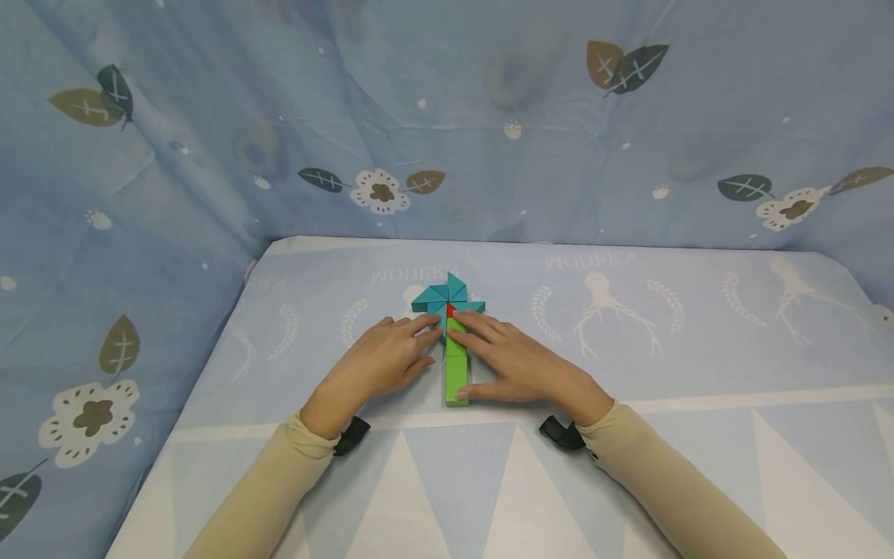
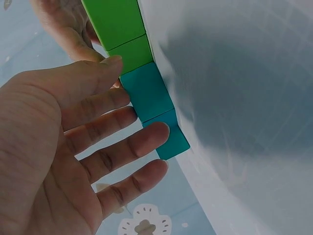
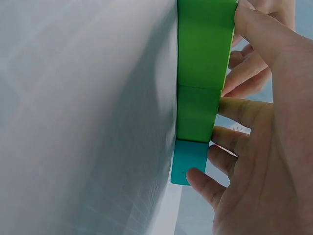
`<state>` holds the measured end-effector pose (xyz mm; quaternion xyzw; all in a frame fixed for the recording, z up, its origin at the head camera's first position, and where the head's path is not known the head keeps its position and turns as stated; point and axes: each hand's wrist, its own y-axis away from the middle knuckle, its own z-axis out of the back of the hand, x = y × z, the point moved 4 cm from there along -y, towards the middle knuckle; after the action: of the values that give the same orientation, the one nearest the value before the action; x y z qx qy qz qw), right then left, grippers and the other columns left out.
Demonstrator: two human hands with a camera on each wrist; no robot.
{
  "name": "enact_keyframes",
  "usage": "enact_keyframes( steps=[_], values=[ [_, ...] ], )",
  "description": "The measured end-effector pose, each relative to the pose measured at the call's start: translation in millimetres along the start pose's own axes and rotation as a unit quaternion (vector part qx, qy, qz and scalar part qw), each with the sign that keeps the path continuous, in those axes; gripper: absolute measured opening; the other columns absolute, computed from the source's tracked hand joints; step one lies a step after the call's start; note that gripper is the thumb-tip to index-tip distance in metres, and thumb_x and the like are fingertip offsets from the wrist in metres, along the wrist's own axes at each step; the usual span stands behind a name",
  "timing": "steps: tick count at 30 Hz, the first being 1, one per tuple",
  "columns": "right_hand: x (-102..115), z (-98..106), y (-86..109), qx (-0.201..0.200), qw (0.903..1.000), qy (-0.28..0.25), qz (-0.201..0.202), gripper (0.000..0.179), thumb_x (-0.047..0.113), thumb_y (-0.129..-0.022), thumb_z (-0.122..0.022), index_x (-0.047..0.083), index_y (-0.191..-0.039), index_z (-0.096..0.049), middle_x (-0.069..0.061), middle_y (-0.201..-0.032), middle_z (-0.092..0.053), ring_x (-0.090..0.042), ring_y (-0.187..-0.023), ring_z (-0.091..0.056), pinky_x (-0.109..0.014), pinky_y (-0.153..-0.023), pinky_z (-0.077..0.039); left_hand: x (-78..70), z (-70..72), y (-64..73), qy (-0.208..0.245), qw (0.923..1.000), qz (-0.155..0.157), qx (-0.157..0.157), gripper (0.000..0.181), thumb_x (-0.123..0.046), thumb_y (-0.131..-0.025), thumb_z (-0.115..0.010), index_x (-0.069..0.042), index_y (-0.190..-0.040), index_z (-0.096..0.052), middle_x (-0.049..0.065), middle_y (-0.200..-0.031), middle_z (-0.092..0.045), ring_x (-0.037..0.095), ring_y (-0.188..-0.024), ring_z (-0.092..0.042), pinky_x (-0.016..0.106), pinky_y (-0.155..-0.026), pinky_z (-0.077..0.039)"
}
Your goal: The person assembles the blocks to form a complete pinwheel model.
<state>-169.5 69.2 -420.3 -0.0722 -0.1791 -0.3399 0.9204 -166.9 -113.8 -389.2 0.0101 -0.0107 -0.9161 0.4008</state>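
Note:
Several teal blocks (image 1: 438,294) lie together in a pinwheel shape on the table. A small red triangular block (image 1: 450,310) sits near its centre. Below it, two green blocks (image 1: 456,382) stand end to end in a straight column. My left hand (image 1: 382,361) is at the column's left, its fingers fairly straight and their tips at the teal and green blocks. From the right, my right hand (image 1: 520,363) touches the green column; its thumb rests by the near end and its fingers lie along the upper part. Teal block sides (image 2: 148,93) show beneath the left fingertips in the left wrist view.
The patterned tablecloth (image 1: 628,481) covers the table. A blue printed curtain (image 1: 447,101) hangs behind it and along the left side. Black straps (image 1: 561,433) show at both wrists, beside the beige sleeves.

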Motion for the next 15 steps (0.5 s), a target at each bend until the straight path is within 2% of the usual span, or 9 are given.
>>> enact_keyframes(
  steps=[7,11,15],
  values=[
    [0.7,-0.7,0.0,0.006,1.0,0.0,-0.002,0.09,0.066,-0.087,-0.058,0.017,-0.156,-0.026,-0.004,-0.165,-0.014,-0.025,-0.152,-0.015,-0.051,-0.117,-0.029,-0.8,-0.2,0.9,-0.004,1.0,-0.002,-0.007,0.049,-0.029,-0.093,-0.067,-0.009,-0.137,-0.058,0.008,-0.144,-0.053,0.028,-0.122,-0.06,0.048,-0.097,-0.051],
    [-0.2,2.1,1.2,-0.008,0.9999,-0.008,0.005,0.09,0.064,-0.088,-0.059,0.017,-0.157,-0.025,-0.005,-0.165,-0.015,-0.026,-0.151,-0.016,-0.052,-0.117,-0.03,-0.3,3.0,-0.6,-0.007,0.9999,-0.006,-0.014,0.049,-0.028,-0.094,-0.067,-0.009,-0.138,-0.057,0.008,-0.143,-0.053,0.028,-0.122,-0.06,0.047,-0.097,-0.051],
    [-5.2,6.8,5.6,-0.032,0.9993,-0.017,0.003,0.086,0.06,-0.091,-0.058,0.018,-0.157,-0.024,-0.004,-0.164,-0.017,-0.024,-0.151,-0.017,-0.052,-0.117,-0.03,4.7,7.7,-0.4,0.014,0.9992,0.002,-0.037,0.049,-0.027,-0.094,-0.066,-0.01,-0.139,-0.056,0.008,-0.14,-0.055,0.029,-0.12,-0.06,0.047,-0.099,-0.049]
  ],
)
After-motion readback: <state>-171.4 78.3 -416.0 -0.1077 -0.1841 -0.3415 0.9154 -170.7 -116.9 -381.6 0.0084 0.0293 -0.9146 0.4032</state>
